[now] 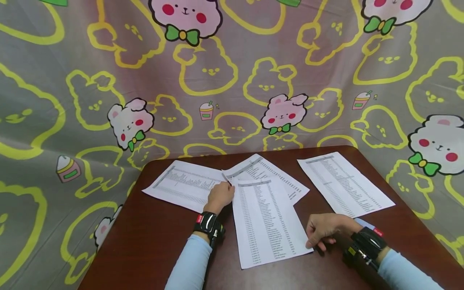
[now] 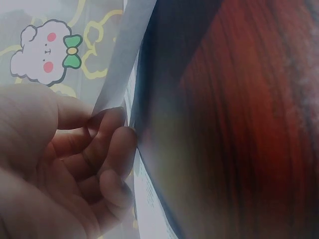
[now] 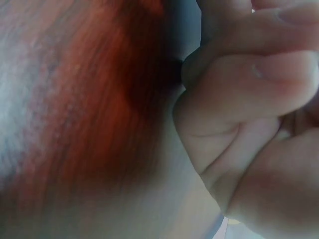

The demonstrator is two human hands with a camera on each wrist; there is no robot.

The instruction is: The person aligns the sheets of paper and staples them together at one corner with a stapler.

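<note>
A printed sheet of paper (image 1: 266, 221), covered in columns of small text, lies at a slant at the middle front of the table. My left hand (image 1: 220, 196) pinches its upper left corner between thumb and fingers. Close up in the left wrist view, the paper's edge (image 2: 124, 64) runs between the thumb and fingertips of the left hand (image 2: 70, 159). At the lower right corner, my right hand (image 1: 324, 229) pinches the sheet with the thumb on top. Curled fingers of the right hand (image 3: 249, 114) fill the right wrist view and hide that corner.
Behind the held sheet, two more printed sheets overlap: a left one (image 1: 185, 183) and a middle one (image 1: 286, 181). Another printed sheet (image 1: 344, 183) lies at the right. Something pale blue (image 1: 364, 223) shows beside the right wrist. A patterned curtain (image 1: 232, 80) hangs behind the dark table (image 1: 145, 241).
</note>
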